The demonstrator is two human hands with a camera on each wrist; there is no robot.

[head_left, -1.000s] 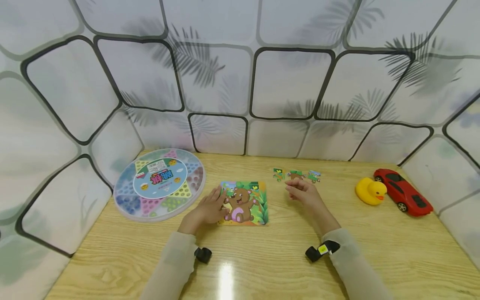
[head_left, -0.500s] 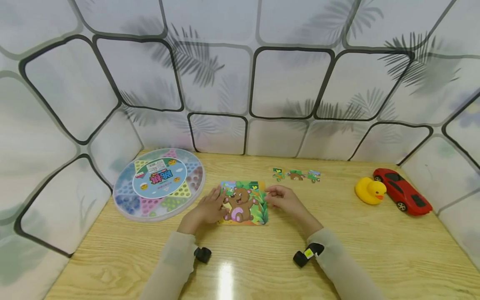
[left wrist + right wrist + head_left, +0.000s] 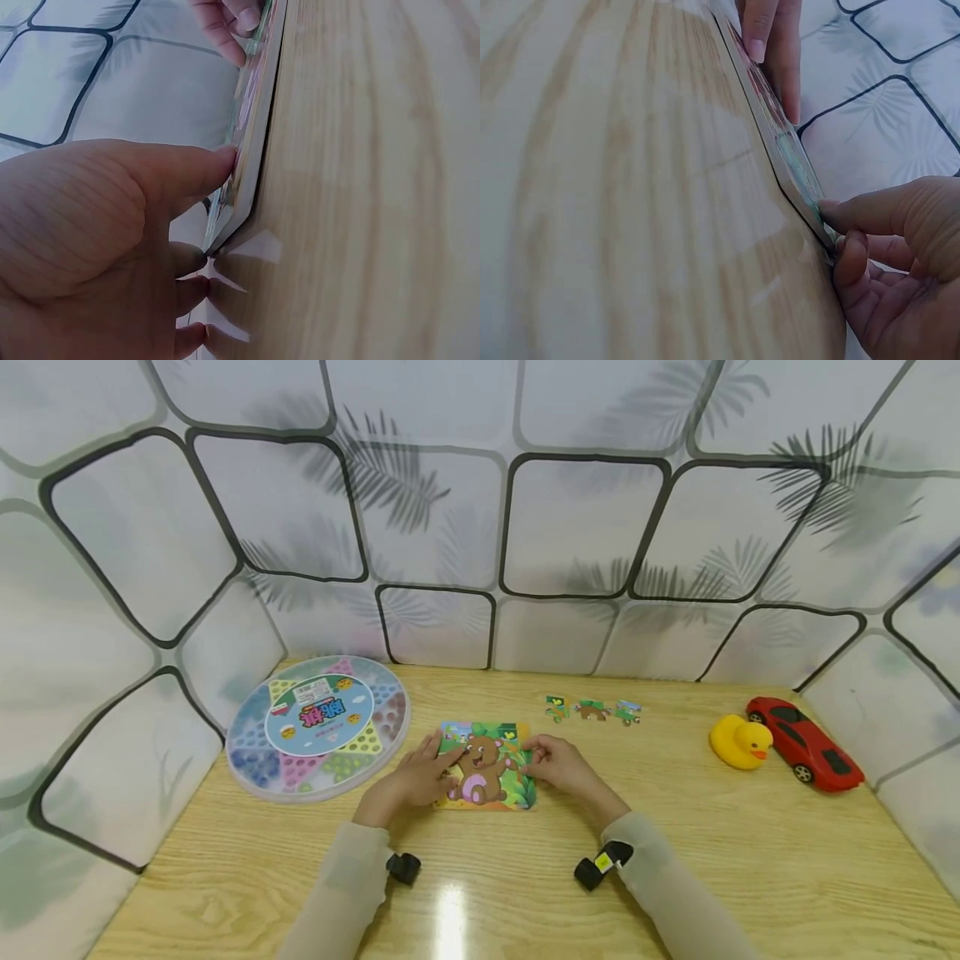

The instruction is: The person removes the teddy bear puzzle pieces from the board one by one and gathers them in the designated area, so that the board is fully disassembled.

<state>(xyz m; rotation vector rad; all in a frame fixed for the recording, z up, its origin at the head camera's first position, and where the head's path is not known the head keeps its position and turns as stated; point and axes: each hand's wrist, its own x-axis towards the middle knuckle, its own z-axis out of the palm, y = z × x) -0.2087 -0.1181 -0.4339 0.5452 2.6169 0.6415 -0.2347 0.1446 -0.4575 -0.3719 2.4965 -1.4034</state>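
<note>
A bear jigsaw puzzle (image 3: pixel 482 772) lies flat on the wooden table in the head view. My left hand (image 3: pixel 422 772) rests at its left side with fingers stretched out. The left wrist view shows that thumb (image 3: pixel 202 169) on the puzzle's top and the fingertips down on the table by the edge. At the right edge, my right hand (image 3: pixel 561 764) pinches the puzzle's border. In the right wrist view its thumb (image 3: pixel 870 214) presses on the top near the corner, and the forefinger is curled at the side. Three loose puzzle pieces (image 3: pixel 592 711) lie behind, toward the wall.
A round Chinese checkers set (image 3: pixel 390 727) lies at the left, close to the left hand. To the right are a yellow rubber duck (image 3: pixel 738 742) and a red toy car (image 3: pixel 806 745). A patterned wall (image 3: pixel 442 627) closes off the table's back (image 3: pixel 525 893).
My right hand has moved left from near the loose pieces to the puzzle's right edge. The left thumb has shifted upward on the puzzle; that hand otherwise stays in place.
</note>
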